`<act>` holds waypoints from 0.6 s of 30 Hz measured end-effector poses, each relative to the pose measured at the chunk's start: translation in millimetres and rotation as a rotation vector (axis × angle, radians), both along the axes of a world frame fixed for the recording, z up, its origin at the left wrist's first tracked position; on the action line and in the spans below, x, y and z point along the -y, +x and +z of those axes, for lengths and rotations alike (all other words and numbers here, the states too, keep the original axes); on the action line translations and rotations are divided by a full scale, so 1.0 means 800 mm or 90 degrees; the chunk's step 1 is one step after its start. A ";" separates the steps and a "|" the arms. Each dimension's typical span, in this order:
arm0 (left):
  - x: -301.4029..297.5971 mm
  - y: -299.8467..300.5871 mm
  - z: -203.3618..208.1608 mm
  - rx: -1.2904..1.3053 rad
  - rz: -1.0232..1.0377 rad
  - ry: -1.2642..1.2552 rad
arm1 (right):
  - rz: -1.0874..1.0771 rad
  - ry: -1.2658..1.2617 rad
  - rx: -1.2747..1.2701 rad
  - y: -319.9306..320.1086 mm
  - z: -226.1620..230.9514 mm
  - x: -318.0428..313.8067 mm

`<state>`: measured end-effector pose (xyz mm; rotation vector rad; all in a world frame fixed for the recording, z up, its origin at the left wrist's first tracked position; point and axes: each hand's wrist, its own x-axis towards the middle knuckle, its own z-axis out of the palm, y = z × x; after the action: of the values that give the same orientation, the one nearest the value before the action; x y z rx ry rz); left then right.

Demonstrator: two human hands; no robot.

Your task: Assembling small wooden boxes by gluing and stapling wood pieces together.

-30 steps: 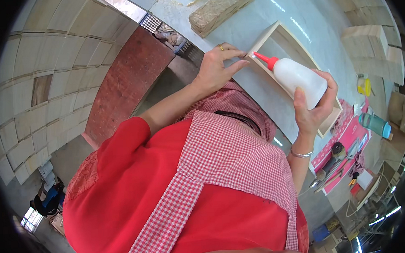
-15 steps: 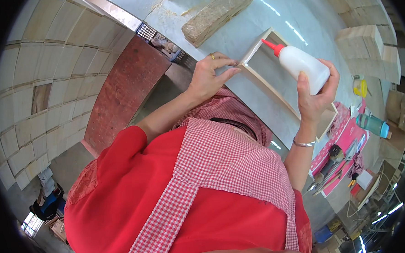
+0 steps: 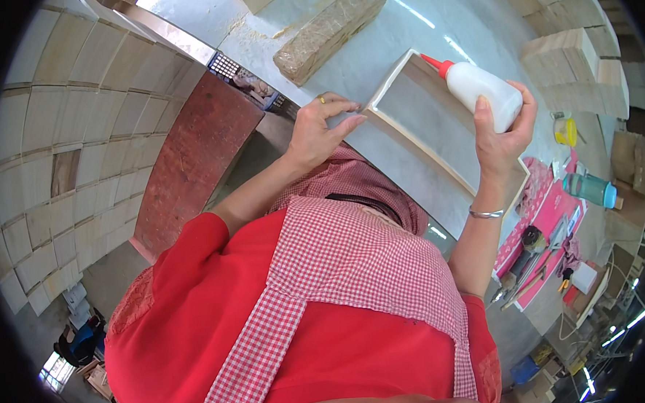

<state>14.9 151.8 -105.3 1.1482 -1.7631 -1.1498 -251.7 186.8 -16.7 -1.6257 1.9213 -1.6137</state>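
Note:
My right hand (image 3: 505, 137) is wrapped round a white squeeze bottle (image 3: 477, 87) with a red nozzle, tilted so its tip points left. That tip is at the far corner of a shallow wooden frame (image 3: 414, 140) lying on the table. White glue shows along the frame's short left side. My left hand (image 3: 319, 132) is beside the frame's near left corner, thumb and fingers stretched out and apart with nothing held. Whether its fingertips touch the wood, I cannot tell. My right forearm passes in front of the frame's right end.
On the pale table (image 3: 331, 91), a film-wrapped block (image 3: 332, 33) lies beyond my left hand. Stacked wooden pieces (image 3: 559, 61) stand at the far right, near a yellow tub (image 3: 565, 132) and a teal bottle (image 3: 588, 190). Wooden panels (image 3: 66, 175) are piled at the left beside a reddish board (image 3: 192, 150).
The nozzle tip has gone from above the middle of the frame's short side to its far corner. The glue line there is longer. My left hand stays near the corner; the whole view has shifted slightly.

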 end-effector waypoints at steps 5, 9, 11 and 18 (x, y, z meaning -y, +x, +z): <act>-0.002 -0.002 0.001 0.017 0.010 0.004 | -0.034 0.024 0.008 -0.015 0.006 -0.023; -0.002 -0.003 0.001 0.030 0.007 -0.005 | -0.072 0.028 0.003 -0.034 0.006 -0.048; -0.002 -0.002 -0.001 0.032 0.004 -0.011 | -0.087 0.025 -0.008 -0.046 0.005 -0.061; -0.002 -0.003 0.000 0.037 0.012 -0.022 | -0.155 0.011 -0.039 -0.082 0.005 -0.111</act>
<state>12.4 153.4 -105.2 1.1860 -1.8042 -1.0806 -317.3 275.8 -13.0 -1.4990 2.2338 -1.6417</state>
